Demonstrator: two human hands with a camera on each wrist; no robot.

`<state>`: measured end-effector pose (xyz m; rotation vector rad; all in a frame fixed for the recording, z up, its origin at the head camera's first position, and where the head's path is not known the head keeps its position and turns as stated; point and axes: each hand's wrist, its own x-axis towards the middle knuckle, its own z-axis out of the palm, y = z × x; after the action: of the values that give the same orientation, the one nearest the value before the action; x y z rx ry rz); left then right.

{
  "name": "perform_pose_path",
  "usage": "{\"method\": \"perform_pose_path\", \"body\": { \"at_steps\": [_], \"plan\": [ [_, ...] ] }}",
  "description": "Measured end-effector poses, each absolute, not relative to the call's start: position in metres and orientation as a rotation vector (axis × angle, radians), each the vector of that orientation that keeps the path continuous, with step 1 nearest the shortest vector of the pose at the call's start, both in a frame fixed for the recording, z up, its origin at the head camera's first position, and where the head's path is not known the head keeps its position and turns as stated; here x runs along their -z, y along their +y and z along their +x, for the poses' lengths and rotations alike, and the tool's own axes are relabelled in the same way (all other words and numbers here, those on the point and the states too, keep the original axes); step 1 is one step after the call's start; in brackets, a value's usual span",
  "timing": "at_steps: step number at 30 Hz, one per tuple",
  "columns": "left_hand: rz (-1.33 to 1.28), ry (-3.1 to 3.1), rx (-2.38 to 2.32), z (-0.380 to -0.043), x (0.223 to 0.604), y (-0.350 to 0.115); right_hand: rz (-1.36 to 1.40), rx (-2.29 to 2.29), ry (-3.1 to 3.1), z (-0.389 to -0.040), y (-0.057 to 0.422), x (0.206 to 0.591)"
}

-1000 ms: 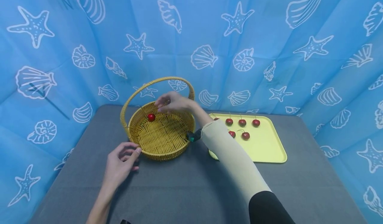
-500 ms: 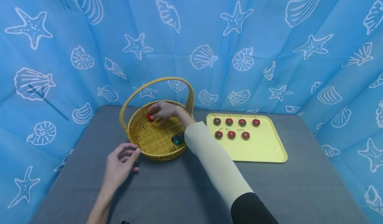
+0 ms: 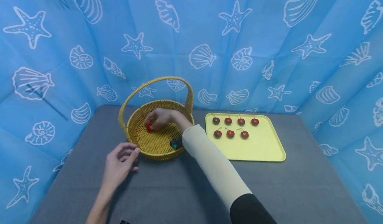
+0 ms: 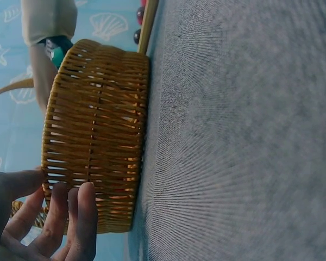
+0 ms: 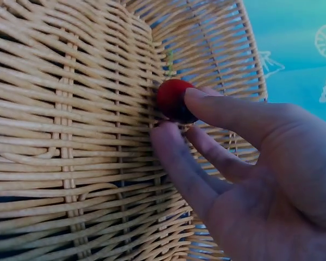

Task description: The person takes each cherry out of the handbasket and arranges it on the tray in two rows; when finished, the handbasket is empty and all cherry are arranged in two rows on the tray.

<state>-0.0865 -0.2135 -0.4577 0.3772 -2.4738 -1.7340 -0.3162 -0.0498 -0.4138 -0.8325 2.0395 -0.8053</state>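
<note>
A round yellow wicker basket (image 3: 160, 155) with a tall arched handle stands at the left of the table. Inside it, my right hand (image 3: 162, 117) pinches a red cherry (image 3: 149, 127) near the left side. The right wrist view shows the thumb on the cherry (image 5: 173, 99), which is close to the woven bottom, with fingertips below it. My left hand (image 3: 119, 164) holds the near left rim of the basket between thumb and fingers; in the left wrist view several of its fingers (image 4: 87, 215) lie along the outer wall.
To the right of the basket lies a yellow tray (image 3: 260, 150). Several cherries with stems sit on it in two rows, among them a red cherry (image 3: 255, 122). A blue curtain (image 3: 203, 24) with shell prints hangs behind the grey table (image 3: 167, 197).
My right hand has come down from over the basket to the cherry lying inside and taken hold of it. The cherry has shifted slightly toward me. My left hand has stayed at the rim.
</note>
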Motion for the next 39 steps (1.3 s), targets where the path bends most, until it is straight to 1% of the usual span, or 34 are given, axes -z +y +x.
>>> {"method": "perform_pose_path", "body": {
  "at_steps": [8,15,23,30,35,39],
  "plan": [
    [0.387,-2.486,1.727,-0.089,0.456,-0.214,-0.825,0.762,2.019,-0.313,-0.048,0.407],
    [0.389,-2.498,1.704,-0.090,0.455,-0.212,-1.072,0.832,2.075,-0.318,-0.020,0.386],
    [0.340,-2.474,1.698,-0.086,0.458,-0.213,-1.173,0.959,2.106,-0.311,0.031,0.357],
    [0.338,-2.481,1.693,-0.085,0.457,-0.212,-1.102,1.086,2.061,-0.302,0.086,0.336],
    [0.316,-2.471,1.694,-0.084,0.457,-0.213,-1.059,1.069,2.132,-0.292,0.132,0.325],
    [0.276,-2.464,1.695,-0.083,0.457,-0.214,-1.009,1.025,2.195,-0.284,0.172,0.324]
  ]
}}
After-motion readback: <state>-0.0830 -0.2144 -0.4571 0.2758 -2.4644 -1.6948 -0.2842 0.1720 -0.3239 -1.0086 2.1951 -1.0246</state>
